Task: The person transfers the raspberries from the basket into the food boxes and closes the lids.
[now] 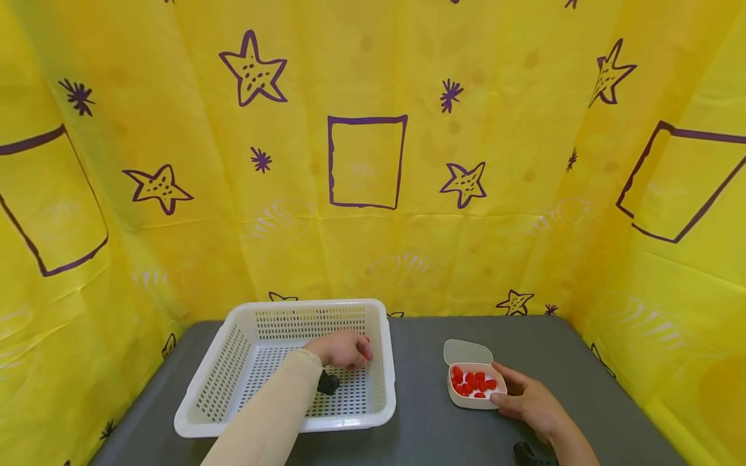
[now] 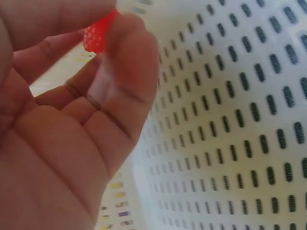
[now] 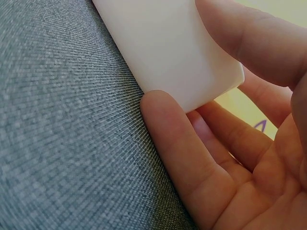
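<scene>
Inside the white basket (image 1: 204,378), near its right wall, is my left hand (image 1: 344,349). Its thumb and fingertips pinch a small red raspberry (image 2: 95,37), partly covered by the fingers in the left wrist view. To the right, my right hand (image 1: 536,404) holds a small white box (image 1: 473,403) by its right side, thumb at the near corner and fingers along the far side. Several red raspberries (image 1: 466,388) lie in this box. Its translucent lid (image 1: 467,352) is flipped back behind it. The right wrist view shows only the box's outer wall (image 3: 168,52) between the fingers.
Basket and box stand on a dark grey table (image 1: 422,369), with a gap between them. A yellow curtain (image 1: 367,259) with purple drawings encloses the back and sides. The basket's walls and floor are perforated, and its raised rim surrounds the left hand.
</scene>
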Tool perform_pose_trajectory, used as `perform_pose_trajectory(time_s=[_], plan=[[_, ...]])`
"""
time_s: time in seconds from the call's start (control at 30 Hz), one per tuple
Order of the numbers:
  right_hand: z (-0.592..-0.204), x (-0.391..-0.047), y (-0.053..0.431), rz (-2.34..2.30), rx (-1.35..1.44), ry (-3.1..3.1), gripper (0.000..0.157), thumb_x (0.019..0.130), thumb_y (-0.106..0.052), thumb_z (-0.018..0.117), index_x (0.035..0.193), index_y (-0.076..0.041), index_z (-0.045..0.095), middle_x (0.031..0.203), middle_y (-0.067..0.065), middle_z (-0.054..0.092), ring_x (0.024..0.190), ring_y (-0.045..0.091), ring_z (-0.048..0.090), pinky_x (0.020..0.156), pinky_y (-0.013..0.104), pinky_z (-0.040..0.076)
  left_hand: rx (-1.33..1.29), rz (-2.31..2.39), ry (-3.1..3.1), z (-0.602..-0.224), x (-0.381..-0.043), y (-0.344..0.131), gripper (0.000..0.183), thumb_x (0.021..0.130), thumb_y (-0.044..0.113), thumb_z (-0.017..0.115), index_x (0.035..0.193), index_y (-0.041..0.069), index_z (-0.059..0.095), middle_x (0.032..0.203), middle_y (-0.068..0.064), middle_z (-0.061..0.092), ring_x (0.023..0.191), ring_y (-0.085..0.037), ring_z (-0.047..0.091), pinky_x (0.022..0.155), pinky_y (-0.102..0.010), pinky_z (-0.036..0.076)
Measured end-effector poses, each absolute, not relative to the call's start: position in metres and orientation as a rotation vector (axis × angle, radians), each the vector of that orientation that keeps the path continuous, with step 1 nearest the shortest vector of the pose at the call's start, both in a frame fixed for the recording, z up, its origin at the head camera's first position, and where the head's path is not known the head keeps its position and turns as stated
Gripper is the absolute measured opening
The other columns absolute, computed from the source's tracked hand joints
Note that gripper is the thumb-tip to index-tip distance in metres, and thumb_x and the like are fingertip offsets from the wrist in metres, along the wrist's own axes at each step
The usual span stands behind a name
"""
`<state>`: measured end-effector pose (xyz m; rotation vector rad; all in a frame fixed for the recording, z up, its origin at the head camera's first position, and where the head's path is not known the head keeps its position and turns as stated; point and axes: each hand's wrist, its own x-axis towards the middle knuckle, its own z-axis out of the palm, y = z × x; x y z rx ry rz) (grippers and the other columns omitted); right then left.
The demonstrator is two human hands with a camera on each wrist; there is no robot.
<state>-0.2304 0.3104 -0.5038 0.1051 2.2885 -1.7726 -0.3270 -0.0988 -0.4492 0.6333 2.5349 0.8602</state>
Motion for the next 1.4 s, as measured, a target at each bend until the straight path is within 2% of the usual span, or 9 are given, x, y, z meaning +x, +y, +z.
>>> perform_pose_trajectory(time_s=[0.17,0.33,0.47,0.6,0.77,0.97,1.07,1.27,1.4], plan=[[-0.504,-0.230,0.310,-1.766,0.103,2.294,0.082,0.085,-0.021,0.080,0.152,-0.003,0.037,0.146,0.033,0.038,0.116,0.033,0.055,0.088,0.043,0.054,0.554,1.070,2.495,-0.440,-0.324,-0.097,0.013,0.086,0.000,0.068,0.094,0.005,0.076,0.085,-0.005,0.068,0.077,-0.022,0.061,0.071,-0.035,0.052],[-0.503,-0.230,0.310,-1.757,0.100,2.299,0.082,0.085,-0.022,0.080,0.152,-0.003,0.037,0.147,0.033,0.037,0.116,0.033,0.055,0.087,0.044,0.054,0.509,1.287,2.444,-0.429,-0.322,-0.090,0.015,0.089,-0.003,0.063,0.100,-0.004,0.073,0.084,-0.020,0.069,0.077,-0.033,0.066,0.078,-0.043,0.054],[-0.503,-0.230,0.311,-1.765,0.089,2.289,0.082,0.086,-0.021,0.080,0.152,-0.002,0.036,0.147,0.034,0.037,0.115,0.033,0.056,0.088,0.043,0.054,0.467,1.403,2.440,-0.423,-0.321,-0.082,0.016,0.089,-0.006,0.061,0.102,-0.008,0.070,0.077,-0.025,0.067,0.067,-0.030,0.065,0.078,-0.045,0.055],[-0.504,-0.229,0.312,-1.769,0.086,2.286,0.082,0.086,-0.022,0.080,0.152,-0.002,0.036,0.146,0.034,0.037,0.115,0.032,0.056,0.088,0.043,0.054,0.371,1.511,2.465,-0.415,-0.318,-0.075,0.013,0.091,-0.004,0.062,0.100,-0.007,0.071,0.074,-0.020,0.066,0.063,-0.024,0.061,0.072,-0.041,0.055],[-0.504,-0.230,0.311,-1.761,0.099,2.296,0.082,0.085,-0.022,0.080,0.152,-0.002,0.037,0.146,0.033,0.038,0.114,0.032,0.056,0.087,0.043,0.054,0.306,1.653,2.419,-0.401,-0.309,-0.062,0.013,0.094,0.003,0.065,0.103,0.000,0.073,0.079,-0.010,0.067,0.069,-0.020,0.063,0.060,-0.027,0.048],[-0.505,-0.230,0.312,-1.759,0.101,2.296,0.081,0.085,-0.023,0.080,0.152,-0.003,0.038,0.147,0.033,0.038,0.116,0.033,0.056,0.087,0.043,0.054,0.311,1.868,2.275,-0.391,-0.296,-0.039,0.018,0.094,0.004,0.067,0.110,-0.001,0.073,0.093,-0.008,0.069,0.081,-0.023,0.069,0.078,-0.032,0.056],[-0.506,-0.230,0.312,-1.758,0.095,2.294,0.082,0.085,-0.023,0.080,0.152,-0.003,0.038,0.147,0.033,0.038,0.116,0.032,0.056,0.087,0.044,0.054,0.302,1.975,2.203,-0.393,-0.293,-0.027,0.021,0.094,0.002,0.066,0.114,-0.004,0.071,0.098,-0.010,0.069,0.087,-0.027,0.071,0.086,-0.036,0.055],[-0.506,-0.230,0.312,-1.765,0.089,2.291,0.081,0.086,-0.022,0.080,0.152,-0.002,0.037,0.146,0.033,0.038,0.115,0.032,0.056,0.087,0.044,0.054,0.250,2.172,2.022,-0.401,-0.283,0.007,0.024,0.093,-0.006,0.064,0.117,-0.009,0.067,0.102,-0.016,0.068,0.091,-0.032,0.071,0.085,-0.037,0.055],[-0.505,-0.230,0.312,-1.768,0.091,2.287,0.081,0.086,-0.022,0.080,0.152,-0.002,0.037,0.146,0.033,0.038,0.116,0.033,0.056,0.087,0.044,0.054,0.185,2.202,1.986,-0.409,-0.268,0.035,0.023,0.094,-0.002,0.066,0.116,-0.003,0.069,0.099,-0.012,0.067,0.086,-0.026,0.072,0.084,-0.035,0.056]])
